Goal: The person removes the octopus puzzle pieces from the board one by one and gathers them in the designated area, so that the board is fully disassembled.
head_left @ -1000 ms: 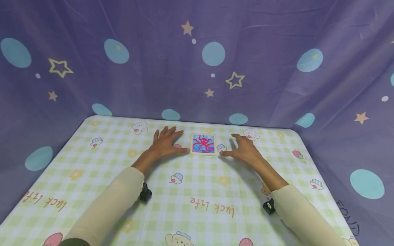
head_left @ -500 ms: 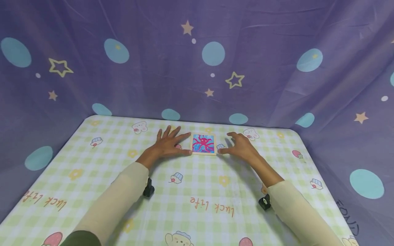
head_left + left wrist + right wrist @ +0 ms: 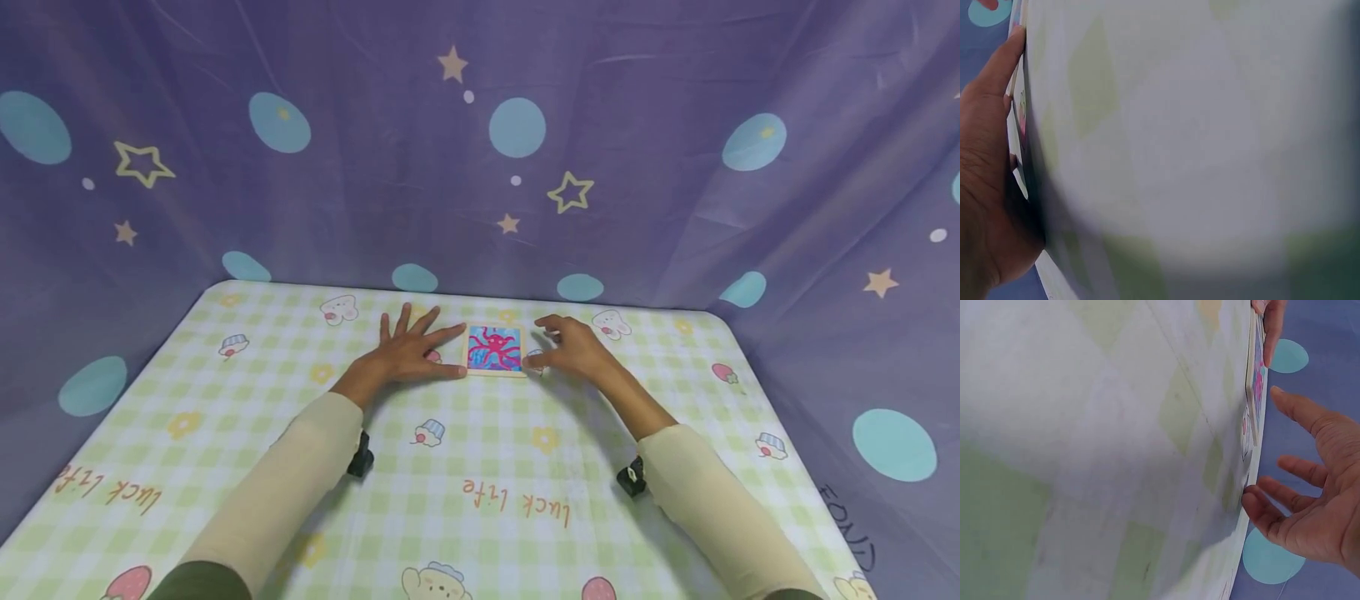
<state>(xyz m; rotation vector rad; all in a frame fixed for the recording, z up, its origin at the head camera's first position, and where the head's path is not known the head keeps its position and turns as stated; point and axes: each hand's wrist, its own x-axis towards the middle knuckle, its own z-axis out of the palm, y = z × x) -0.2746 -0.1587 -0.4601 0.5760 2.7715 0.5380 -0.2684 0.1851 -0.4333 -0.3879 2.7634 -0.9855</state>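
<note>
A small square picture board [image 3: 495,348] with a pink octopus on blue and a pale wooden border lies flat near the table's far edge. My left hand [image 3: 405,355] is spread beside it, index finger and thumb tips right at its left border. To the other side, my right hand [image 3: 576,348] hovers with loosely bent fingers; its thumb tip is close by the lower right corner. The right wrist view shows the board [image 3: 1256,394] edge-on, left-hand fingers [image 3: 1274,328] at its far end. The left wrist view has my left hand [image 3: 988,144] along its left side.
A green-and-white checked tablecloth [image 3: 487,450] with printed cupcakes, flowers and lettering covers the table. Behind and around it hangs a purple curtain [image 3: 360,183] with stars and blue dots. Dark wrist cameras sit under both sleeves.
My left hand has shifted right and reached the board's left border. My right hand has moved left toward the right border, its fingers bending in more. The board stays in place.
</note>
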